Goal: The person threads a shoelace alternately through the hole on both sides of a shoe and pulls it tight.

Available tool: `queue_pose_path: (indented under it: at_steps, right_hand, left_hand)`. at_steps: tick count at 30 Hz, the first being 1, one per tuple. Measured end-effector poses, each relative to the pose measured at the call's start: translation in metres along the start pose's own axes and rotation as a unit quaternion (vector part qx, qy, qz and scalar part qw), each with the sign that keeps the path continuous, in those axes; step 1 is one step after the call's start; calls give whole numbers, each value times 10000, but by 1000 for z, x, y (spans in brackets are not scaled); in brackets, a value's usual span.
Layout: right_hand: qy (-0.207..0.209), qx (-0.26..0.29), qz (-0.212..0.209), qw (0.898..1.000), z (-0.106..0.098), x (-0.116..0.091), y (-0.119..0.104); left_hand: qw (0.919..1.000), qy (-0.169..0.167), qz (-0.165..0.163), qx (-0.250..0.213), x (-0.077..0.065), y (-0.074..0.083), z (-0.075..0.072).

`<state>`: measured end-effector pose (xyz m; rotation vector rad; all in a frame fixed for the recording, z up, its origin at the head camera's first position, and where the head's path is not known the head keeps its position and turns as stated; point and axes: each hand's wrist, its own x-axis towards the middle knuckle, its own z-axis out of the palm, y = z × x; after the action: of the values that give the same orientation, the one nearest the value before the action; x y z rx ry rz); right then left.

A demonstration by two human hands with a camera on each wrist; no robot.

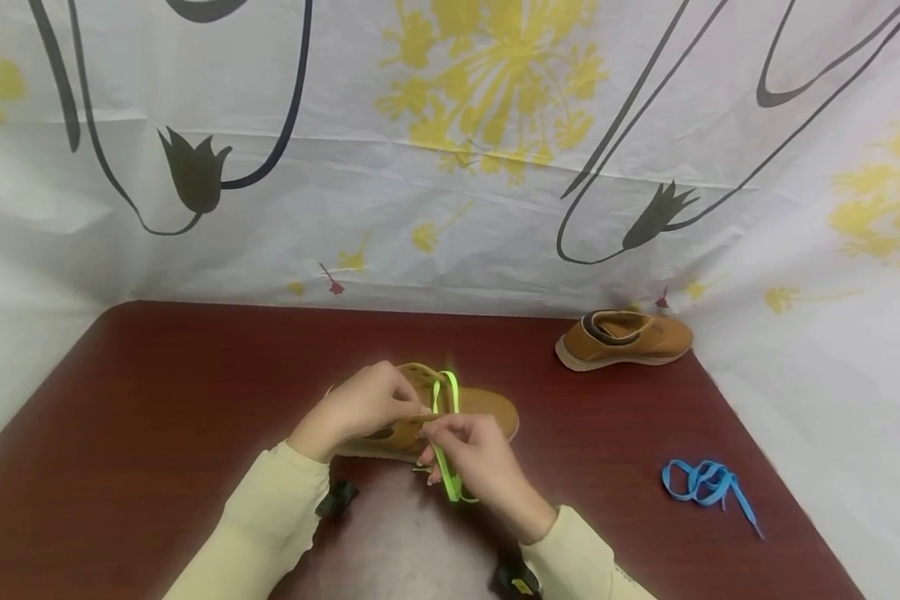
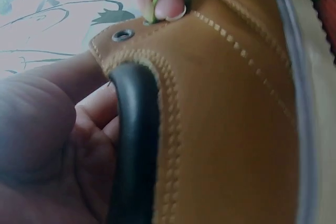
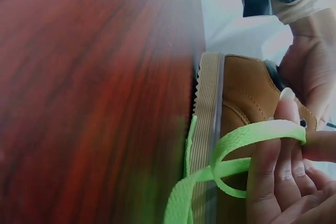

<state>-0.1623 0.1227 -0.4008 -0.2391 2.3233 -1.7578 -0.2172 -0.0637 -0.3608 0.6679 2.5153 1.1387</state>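
A tan leather shoe [image 1: 495,407] lies on the table, toe toward the right, with a neon green shoelace [image 1: 447,479] across its front. My left hand [image 1: 367,404] holds the shoe's eyelet flap; in the left wrist view its fingers reach inside the dark-lined collar [image 2: 134,129]. Between thumb and finger my right hand [image 1: 480,462] pinches the green lace right at an eyelet. One more eyelet [image 2: 123,35], nearer the collar, has no lace in it. In the right wrist view a loop of the lace [image 3: 257,132] passes over the right fingers and hangs past the sole [image 3: 210,87].
A second tan shoe [image 1: 626,340] without a visible lace sits at the table's back right. A blue shoelace [image 1: 708,483] lies loosely coiled near the right edge. Patterned white sheeting [image 1: 420,200] hangs behind and beside the dark red table [image 1: 157,417].
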Motion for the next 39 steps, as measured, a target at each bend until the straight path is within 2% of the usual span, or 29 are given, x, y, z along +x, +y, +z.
queue_pose_path:
  at_steps: [6,13,18,20,25,28,30,33,39]
  right_hand:
    - [-131,147,103,9998,-4,1,0]
    - [-126,-491,19,9987,-13,-1,-3]
    - [-168,-163,-92,9997,-22,-2,-9]
    - [18,-72,-115,9999,-27,-1,-10]
    - [1009,111,-10,9948,-38,5,-5]
    - [1275,305,52,9914,-42,10,0]
    - [1251,451,85,9911,-44,13,3]
    - [997,471,154,9938,-47,16,7]
    - [430,-435,33,9981,-55,19,16]
  left_hand:
    - [9992,11,141,-387,2,-3,3]
    - [9995,165,128,-240,3,-4,6]
    - [9993,354,25,-128,3,-4,5]
    - [9988,491,-7,-46,3,-3,4]
    - [9967,805,-91,63,4,-1,4]
    - [9957,912,-105,89,3,1,2]
    - [9953,966,-117,18,2,1,0]
    - [9941,1040,-172,-262,0,2,-4]
    - [9903,1174,-168,-722,-4,3,-13]
